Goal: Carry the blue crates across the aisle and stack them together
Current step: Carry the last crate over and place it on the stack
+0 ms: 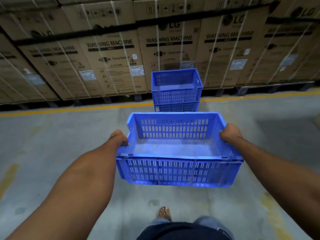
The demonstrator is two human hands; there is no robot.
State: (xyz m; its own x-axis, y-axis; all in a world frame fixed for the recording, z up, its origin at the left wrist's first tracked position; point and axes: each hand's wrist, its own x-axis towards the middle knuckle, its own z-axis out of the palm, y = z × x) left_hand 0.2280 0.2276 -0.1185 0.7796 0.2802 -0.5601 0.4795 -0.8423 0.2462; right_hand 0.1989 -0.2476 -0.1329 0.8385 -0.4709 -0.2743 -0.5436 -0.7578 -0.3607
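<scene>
While the person stands mid-aisle facing the far wall, the carried crate (179,149) hangs clear of the floor, held level in front of the body, empty inside.

Left hand (119,137): clenched over the crate's left short rim, fingers wrapped down the outside, fingertips hidden.
Right hand (229,133): clenched over the right short rim in the same way, fingertips hidden.

Stack (176,90): two blue crates, one on the other, standing on the floor just past the yellow line (69,110), close against the row of cardboard boxes (112,54) marked as washing machines. The top crate looks empty. The carried crate is well apart from the stack, near side of the line.

Step in hand, as judged: the carrying leg, with the crossing partly done and the placing not yet begun.

Next move, as judged: close the gap to the stack, raise the crate above the top rim, line up its corners with the crate below, and lower it squarely before letting go. The carried crate appears turned long side on, so some turning may be needed.

Hard to make out: the lower stacked crate is partly covered by the carried one; the foot (164,213) shows only in part; box labels are blurred; whether more crates wait behind cannot be told.
</scene>
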